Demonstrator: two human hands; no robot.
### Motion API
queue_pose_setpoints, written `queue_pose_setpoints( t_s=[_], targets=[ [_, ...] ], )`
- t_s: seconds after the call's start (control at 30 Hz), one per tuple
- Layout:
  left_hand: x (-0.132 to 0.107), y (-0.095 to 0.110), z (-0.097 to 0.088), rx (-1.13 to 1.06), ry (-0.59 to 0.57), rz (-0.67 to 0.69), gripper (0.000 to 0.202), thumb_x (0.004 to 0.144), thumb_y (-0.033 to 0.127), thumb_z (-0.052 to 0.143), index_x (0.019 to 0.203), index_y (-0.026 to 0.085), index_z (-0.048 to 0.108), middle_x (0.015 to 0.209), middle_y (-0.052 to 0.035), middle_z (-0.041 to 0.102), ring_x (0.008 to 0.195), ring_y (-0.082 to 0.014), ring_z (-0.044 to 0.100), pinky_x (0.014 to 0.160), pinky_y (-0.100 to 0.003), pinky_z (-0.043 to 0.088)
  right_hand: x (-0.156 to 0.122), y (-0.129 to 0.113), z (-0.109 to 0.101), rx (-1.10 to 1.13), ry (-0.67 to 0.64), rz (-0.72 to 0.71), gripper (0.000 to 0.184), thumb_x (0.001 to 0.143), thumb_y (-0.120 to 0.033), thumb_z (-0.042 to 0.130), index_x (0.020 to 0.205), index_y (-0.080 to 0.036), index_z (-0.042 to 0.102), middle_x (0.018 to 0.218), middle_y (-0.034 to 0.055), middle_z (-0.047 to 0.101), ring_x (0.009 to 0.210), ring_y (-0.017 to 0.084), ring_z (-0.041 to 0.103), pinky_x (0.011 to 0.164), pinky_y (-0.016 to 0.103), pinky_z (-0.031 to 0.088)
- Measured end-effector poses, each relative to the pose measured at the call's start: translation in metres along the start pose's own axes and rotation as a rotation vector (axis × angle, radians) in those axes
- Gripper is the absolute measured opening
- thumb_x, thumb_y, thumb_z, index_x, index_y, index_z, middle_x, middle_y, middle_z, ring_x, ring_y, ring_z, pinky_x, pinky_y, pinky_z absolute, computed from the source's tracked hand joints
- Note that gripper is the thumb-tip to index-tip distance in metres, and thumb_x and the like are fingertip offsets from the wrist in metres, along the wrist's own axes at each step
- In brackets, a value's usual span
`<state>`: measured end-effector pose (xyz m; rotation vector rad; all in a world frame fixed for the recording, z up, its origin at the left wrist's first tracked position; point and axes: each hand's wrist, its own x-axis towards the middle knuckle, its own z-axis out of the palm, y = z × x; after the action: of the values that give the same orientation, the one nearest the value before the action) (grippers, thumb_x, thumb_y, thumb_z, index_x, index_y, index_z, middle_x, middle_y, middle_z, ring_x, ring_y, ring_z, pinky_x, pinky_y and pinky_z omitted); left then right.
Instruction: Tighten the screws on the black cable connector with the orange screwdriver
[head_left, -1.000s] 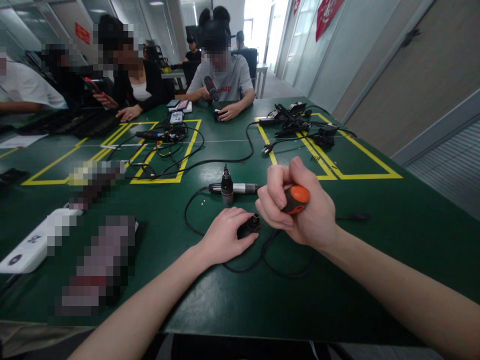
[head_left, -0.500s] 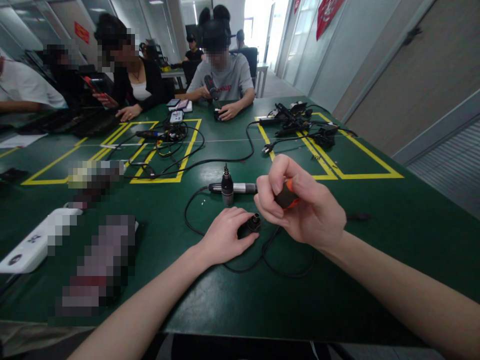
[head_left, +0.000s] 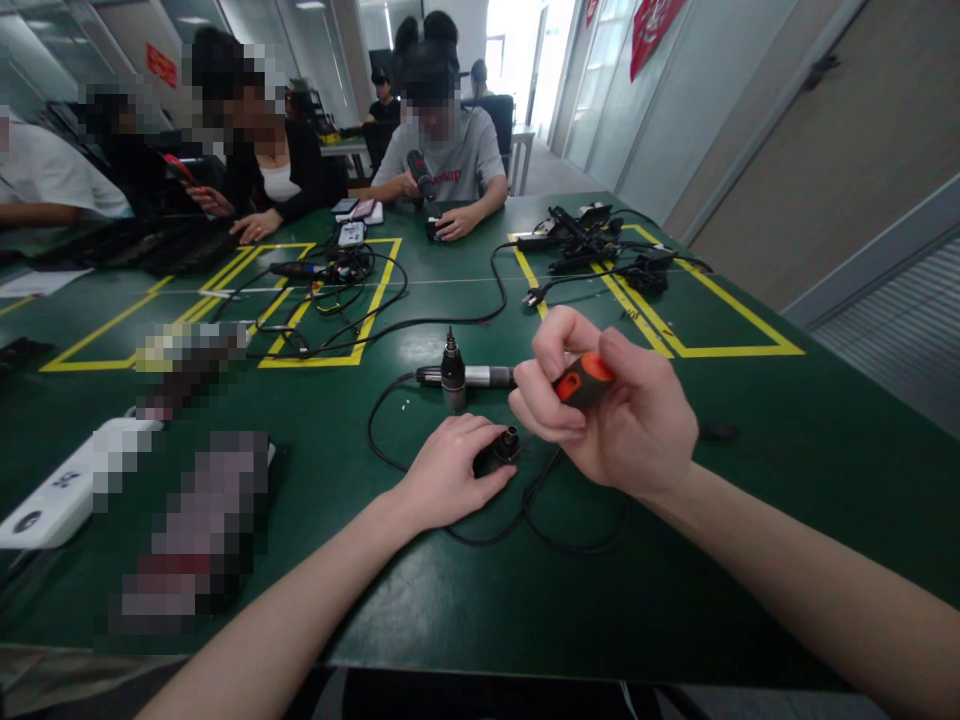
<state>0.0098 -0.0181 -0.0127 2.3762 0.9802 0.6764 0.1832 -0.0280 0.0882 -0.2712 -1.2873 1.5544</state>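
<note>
My left hand [head_left: 448, 470] rests on the green table [head_left: 750, 420], fingers curled around a small black connector [head_left: 501, 449] with a round metal end, pinning it down. My right hand [head_left: 611, 410] hovers just right of it, closed on a screwdriver with an orange and black handle [head_left: 581, 380]; its tip is hidden behind my fingers, pointing down toward the connector. A black cable [head_left: 555, 520] loops from the connector under my right hand. Behind lies a silver and black electric tool [head_left: 461, 375] with an upright black part.
Yellow tape boxes [head_left: 675, 340] mark the table. Cables and tools [head_left: 330, 270] lie at the middle back, more black gear [head_left: 592, 240] at the back right. A white device [head_left: 52, 495] and blurred objects sit at the left. Several people sit along the far side.
My right hand has turned the screwdriver handle between its fingers; the orange part rotated out of sight and back. My left hand and the connector stayed put.
</note>
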Motion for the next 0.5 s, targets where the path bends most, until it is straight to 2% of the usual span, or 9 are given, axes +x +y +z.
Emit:
queue_pose_setpoints(
  t_s=[0.13, 0.37, 0.5],
  targets=[
    [-0.0001, 0.0000, 0.0003, -0.008, 0.002, -0.002, 0.026, 0.092, 0.029, 0.072, 0.118, 0.023, 0.074, 0.115, -0.0069, 0.078, 0.111, -0.0262, 0.071, 0.107, -0.045, 0.054, -0.0003, 0.0001, 0.0006, -0.001, 0.006, -0.008, 0.030, 0.101, -0.043, 0.058, 0.081, -0.024, 0.048, 0.053, -0.0098, 0.038, 0.044, 0.008, 0.023, 0.043, 0.021, 0.022],
    [0.0002, -0.0029, 0.0027, -0.010, 0.013, 0.001, 0.022, 0.091, 0.029, 0.074, 0.112, 0.021, 0.073, 0.112, -0.0068, 0.078, 0.109, -0.0255, 0.071, 0.106, -0.044, 0.054, 0.0009, 0.0027, -0.0034, -0.046, -0.006, -0.056, 0.035, 0.106, -0.044, 0.054, 0.081, -0.020, 0.058, 0.061, -0.0041, 0.051, 0.047, 0.010, 0.039, 0.045, 0.023, 0.032],
    [0.0005, -0.0033, 0.0025, 0.001, 0.011, 0.006, 0.026, 0.091, 0.029, 0.074, 0.116, 0.021, 0.073, 0.112, -0.0072, 0.078, 0.109, -0.0258, 0.071, 0.105, -0.044, 0.055, 0.0021, 0.0020, -0.0021, -0.031, 0.014, -0.040, 0.041, 0.108, -0.042, 0.052, 0.074, -0.019, 0.057, 0.059, -0.0038, 0.048, 0.048, 0.010, 0.036, 0.046, 0.023, 0.030]
  ],
)
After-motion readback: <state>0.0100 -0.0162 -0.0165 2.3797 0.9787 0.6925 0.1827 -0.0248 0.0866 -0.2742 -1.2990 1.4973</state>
